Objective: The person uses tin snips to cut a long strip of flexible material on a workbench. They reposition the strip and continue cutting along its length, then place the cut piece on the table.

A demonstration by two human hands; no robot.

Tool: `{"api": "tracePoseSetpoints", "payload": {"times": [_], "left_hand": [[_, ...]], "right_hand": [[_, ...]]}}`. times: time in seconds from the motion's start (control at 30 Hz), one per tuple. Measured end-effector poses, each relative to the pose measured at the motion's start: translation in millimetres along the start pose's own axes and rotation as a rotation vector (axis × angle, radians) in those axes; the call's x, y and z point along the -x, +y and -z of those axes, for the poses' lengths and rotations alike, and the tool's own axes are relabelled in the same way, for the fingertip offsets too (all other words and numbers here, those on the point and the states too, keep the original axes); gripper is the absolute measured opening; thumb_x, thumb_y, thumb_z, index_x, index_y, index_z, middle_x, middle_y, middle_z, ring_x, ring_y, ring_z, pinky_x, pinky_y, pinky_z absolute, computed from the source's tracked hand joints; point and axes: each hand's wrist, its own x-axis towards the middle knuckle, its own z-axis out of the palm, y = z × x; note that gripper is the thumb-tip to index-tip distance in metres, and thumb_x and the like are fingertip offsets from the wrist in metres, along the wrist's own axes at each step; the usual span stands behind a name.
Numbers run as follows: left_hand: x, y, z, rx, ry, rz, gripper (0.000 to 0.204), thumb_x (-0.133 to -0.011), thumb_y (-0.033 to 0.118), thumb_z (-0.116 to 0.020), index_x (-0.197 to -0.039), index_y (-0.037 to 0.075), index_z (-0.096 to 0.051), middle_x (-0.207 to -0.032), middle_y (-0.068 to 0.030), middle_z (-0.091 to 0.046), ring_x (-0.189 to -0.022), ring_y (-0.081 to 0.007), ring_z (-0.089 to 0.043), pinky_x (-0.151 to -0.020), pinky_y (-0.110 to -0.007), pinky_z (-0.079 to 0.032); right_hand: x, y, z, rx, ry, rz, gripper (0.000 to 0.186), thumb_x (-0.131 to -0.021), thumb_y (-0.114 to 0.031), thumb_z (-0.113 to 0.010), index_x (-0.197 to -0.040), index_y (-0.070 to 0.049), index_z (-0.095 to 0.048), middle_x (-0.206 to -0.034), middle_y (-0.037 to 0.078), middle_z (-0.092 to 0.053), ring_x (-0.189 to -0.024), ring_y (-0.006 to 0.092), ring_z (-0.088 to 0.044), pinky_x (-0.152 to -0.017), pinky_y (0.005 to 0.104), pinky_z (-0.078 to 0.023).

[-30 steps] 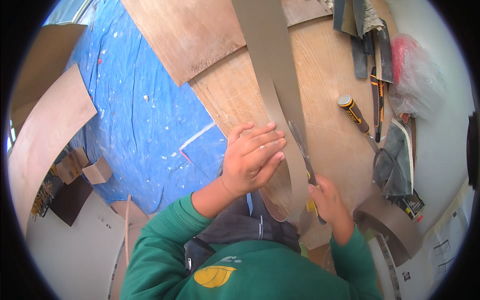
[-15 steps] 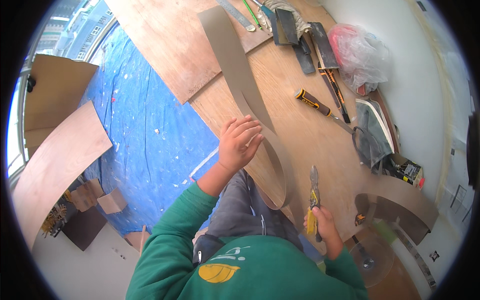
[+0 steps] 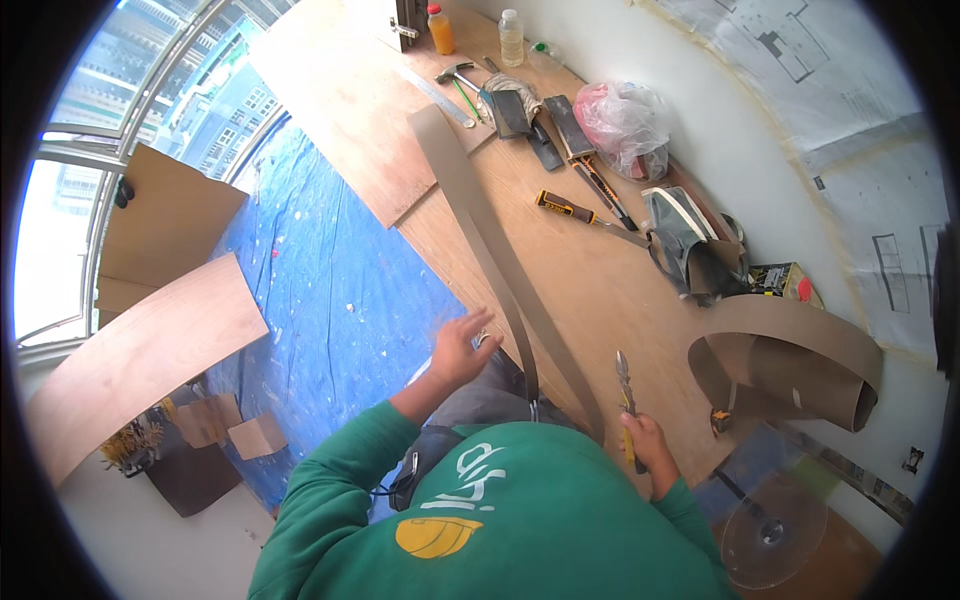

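Note:
A long grey-brown flexible strip (image 3: 445, 160) runs across the plywood worktop (image 3: 580, 300) toward my body, its near part curling in a loop. My left hand (image 3: 462, 350) is beside the strip's near part, fingers apart and slightly blurred, holding nothing. Over the near side of the worktop, my right hand (image 3: 652, 450) grips a pair of snips (image 3: 625, 385) by the yellow handles, blades pointing away from me. The blades stand to the right of the strip, apart from it.
A brown-handled tool (image 3: 566, 207), a cutter knife (image 3: 604, 198), a hammer (image 3: 455, 72) and a plastic bag (image 3: 622, 128) lie farther back. Rolled strip material (image 3: 865, 350) and a tape measure (image 3: 720, 421) sit at right. Blue sheeting (image 3: 320, 260) covers the floor at left.
My left hand has drawn back toward me, away from the strip. The strip's near loop has dropped and narrowed. The snips remain in my right hand; the view has tilted upward.

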Motion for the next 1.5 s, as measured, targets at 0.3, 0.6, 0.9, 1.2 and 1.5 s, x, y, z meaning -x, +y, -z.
{"api": "tracePoseSetpoints", "payload": {"times": [0.3, 0.6, 0.9, 1.2, 1.5], "left_hand": [[68.1, 156.1, 114.0, 0.665, -0.898, 0.025, 0.041, -0.11, 0.027, -0.055, -0.133, -0.004, -0.07, -0.138, -0.0173, -0.07, -0.129, -0.026, -0.064, -0.111, -0.038, -0.048], [88.6, 201.3, 106.6, 0.236, -0.738, -0.13, 0.039, -0.111, 0.03, -0.055, -0.129, 0.0, -0.072, -0.12, -0.0185, -0.073, -0.116, -0.0317, -0.069, -0.104, -0.038, -0.052], [79.1, 404.1, 182.9, 1.082, -0.784, -1.083, 0.042, -0.111, 0.026, -0.051, -0.108, -0.008, -0.075, -0.118, -0.0329, -0.071, -0.104, -0.0338, -0.072, -0.099, -0.048, -0.052], [105.0, 449.7, 157.3, 1.265, -0.618, -1.214, 0.042, -0.104, 0.028, -0.069, -0.102, -0.013, -0.077, -0.098, -0.0327, -0.076, -0.096, -0.0425, -0.075, -0.088, -0.054, -0.055], [44.9, 321.7, 164.2, 1.16, -0.318, -0.683, 0.007, -0.1, 0.003, -0.06, -0.1, 0.003, -0.067, -0.101, -0.0117, -0.073, -0.107, -0.0302, -0.067, -0.099, -0.047, -0.052]], "right_hand": [[10.6, 37.2, 18.0, 0.015, 0.091, -0.006, 0.055, -0.098, -0.052, -0.072, -0.088, 0.002, -0.064, -0.07, 0.01, -0.065, -0.056, 0.0193, -0.065, -0.056, 0.0349, -0.055], [6.5, 38.1, 10.7, 0.105, 0.108, 0.074, 0.054, -0.096, -0.053, -0.074, -0.085, 0.0, -0.064, -0.066, 0.009, -0.064, -0.056, 0.0196, -0.063, -0.057, 0.0375, -0.052], [11.3, 54.1, 31.5, 0.119, 0.145, 0.021, 0.057, -0.092, -0.055, -0.077, -0.087, 0.001, -0.067, -0.069, 0.012, -0.066, -0.058, 0.0213, -0.065, -0.057, 0.037, -0.053], [6.3, 73.6, 6.9, 0.13, 0.14, 0.01, 0.067, -0.087, -0.06, -0.078, -0.1, 0.005, -0.07, -0.078, 0.018, -0.07, -0.071, 0.0288, -0.07, -0.071, 0.0436, -0.057], [4.0, 47.5, -6.5, 0.419, 0.568, 0.189, 0.087, -0.078, -0.056, -0.084, -0.132, 0.007, -0.058, -0.123, 0.03, -0.061, -0.113, 0.0478, -0.063, -0.099, 0.055, -0.051]]}}
